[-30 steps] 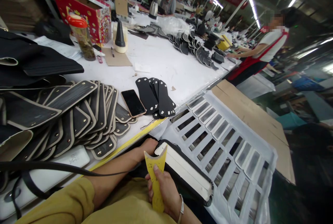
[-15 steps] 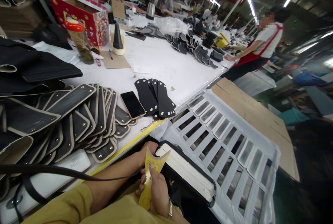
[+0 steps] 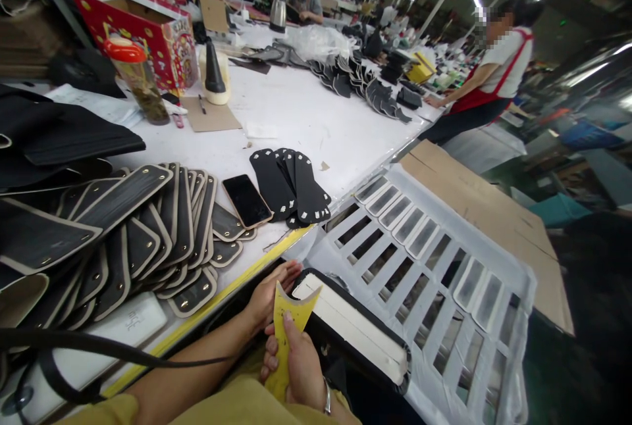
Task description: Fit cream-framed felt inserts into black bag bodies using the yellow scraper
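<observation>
A yellow tool with a curved, notched end (image 3: 295, 310) is gripped in my right hand (image 3: 301, 362), thumb along its face. My left hand (image 3: 269, 297) rests by the near end of a black-edged block with a white top (image 3: 353, 329), its fingers extended and fairly flat, with nothing seen in them. The tool's notched end stands over that same end of the block. Beyond the table edge lie black strap-shaped pieces with white marks (image 3: 291, 185) and a phone (image 3: 247, 201).
Many dark pieces with pale edges (image 3: 133, 234) are piled at left. A grey slatted rack (image 3: 419, 280) holding several small plates stands at right, beside cardboard (image 3: 488, 227). A lidded bottle (image 3: 143, 83) and a red box (image 3: 172, 43) stand behind. A person in a red apron (image 3: 494, 76) is at the table.
My left hand has shifted slightly left and its fingers have straightened. The yellow tool stays in my right hand. The view has shifted slightly.
</observation>
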A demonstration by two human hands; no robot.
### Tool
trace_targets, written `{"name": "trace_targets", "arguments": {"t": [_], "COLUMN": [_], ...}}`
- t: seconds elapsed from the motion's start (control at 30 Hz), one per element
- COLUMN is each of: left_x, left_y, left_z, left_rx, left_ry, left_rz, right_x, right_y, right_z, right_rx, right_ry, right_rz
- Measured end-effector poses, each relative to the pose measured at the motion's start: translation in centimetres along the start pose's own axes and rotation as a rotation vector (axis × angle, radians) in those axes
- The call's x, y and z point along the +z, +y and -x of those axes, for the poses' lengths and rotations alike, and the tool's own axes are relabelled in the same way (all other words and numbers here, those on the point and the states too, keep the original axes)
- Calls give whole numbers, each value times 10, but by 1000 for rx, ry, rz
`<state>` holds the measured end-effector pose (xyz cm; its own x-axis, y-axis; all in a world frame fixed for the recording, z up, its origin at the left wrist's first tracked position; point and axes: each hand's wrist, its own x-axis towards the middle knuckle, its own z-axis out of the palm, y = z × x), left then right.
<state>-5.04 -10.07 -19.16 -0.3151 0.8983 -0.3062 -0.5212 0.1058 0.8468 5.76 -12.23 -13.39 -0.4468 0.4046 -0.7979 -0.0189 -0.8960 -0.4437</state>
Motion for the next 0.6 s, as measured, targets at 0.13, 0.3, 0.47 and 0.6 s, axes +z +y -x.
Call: {"name": "trace_targets", "arguments": {"t": [0.13,0.3,0.47,0.6], "left_x": [17,26,29,27], "left_y": [9,21,17,12], "left_z": [-2,-7,-8,-9], "left_rx": [-149,-170,-180,-121], "left_ry": [-55,-119,-107,-152], "left_rz": [392,389,219,164], "right_x": [-3,-3,-2,-1], "right_y": [1,1,4,5], "right_z": [-4,-8,-12,-14], "right_rx": [-1,13,-3,30], "right_ry": [-28,-4,0,-33], "right_rz": [10,-50,-60,-82]}}
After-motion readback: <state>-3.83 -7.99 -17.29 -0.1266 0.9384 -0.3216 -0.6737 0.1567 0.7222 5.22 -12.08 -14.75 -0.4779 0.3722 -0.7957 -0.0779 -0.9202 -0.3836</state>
